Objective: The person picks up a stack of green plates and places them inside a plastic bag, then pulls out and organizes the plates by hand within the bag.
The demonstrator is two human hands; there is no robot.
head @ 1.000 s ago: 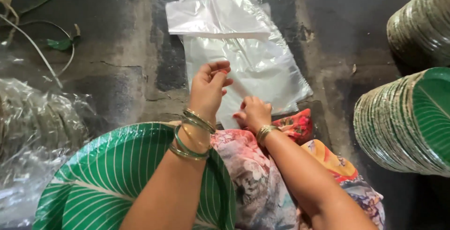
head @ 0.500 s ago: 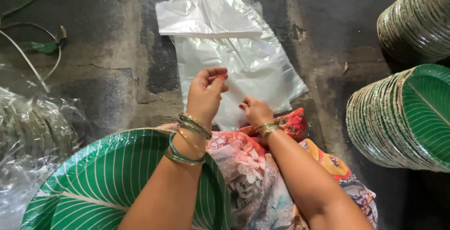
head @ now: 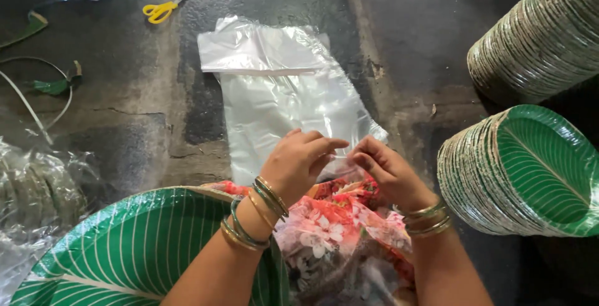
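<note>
Here two hands, left hand (head: 299,159) and right hand (head: 387,169), pinch one clear bag (head: 281,100); perhaps two plate stacks (head: 518,169).

Both hands, left hand (head: 298,159) and right hand (head: 388,170), pinch the near edge of a clear plastic bag (head: 281,103) lying flat on the floor (head: 125,125). Green leaf-patterned plates (head: 518,172) are stacked to the right, and yellow scissors (head: 163,8) lie at the floor's far side.

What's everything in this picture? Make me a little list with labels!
left hand: pinching the near edge of the clear bag
right hand: pinching the same edge, close to the left
bag: flat on the dark floor, far end folded over
green plate: big, leaf-patterned, by the left arm
plate stacks: on the right, lying sideways
scissors: yellow handles, far left on the floor
</note>
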